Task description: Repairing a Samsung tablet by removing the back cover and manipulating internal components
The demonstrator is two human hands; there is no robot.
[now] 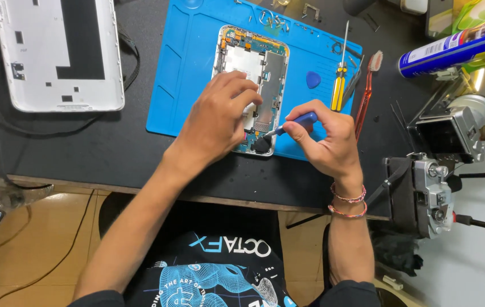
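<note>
Head view. Tablet chassis (252,74), back cover removed, lies at the centre of a blue rubbery work mat (191,68) on a dark matte table (111,153). The chassis is a rounded rectangle with a silver metal shield, a grey plate and a blue circuit board strip along its 12 o'clock and 6 o'clock edges.

Left hand (215,116) rests on the lower half of the chassis, fingers curled and pressing down on it; its grip holds no separate item, only steadying the chassis. Right hand (326,139), at 3 o'clock of the chassis, has its grip closed around a small screwdriver (294,122) with a smooth blue handle; the thin metal shaft points toward 9 o'clock and meets a round black part (262,145) at the 6 o'clock end of the chassis. Two braided bracelets ring the right wrist.

At 3 o'clock on the mat lie a blue teardrop pick (313,79), a yellow-handled screwdriver (340,85) and a red-handled brush (367,94). Small metal screws (273,20) are scattered at 12 o'clock. A white plastic back cover (54,54), inner face up, lies at 10 o'clock on the table. A blue spray can (458,45) lies at 2 o'clock.
</note>
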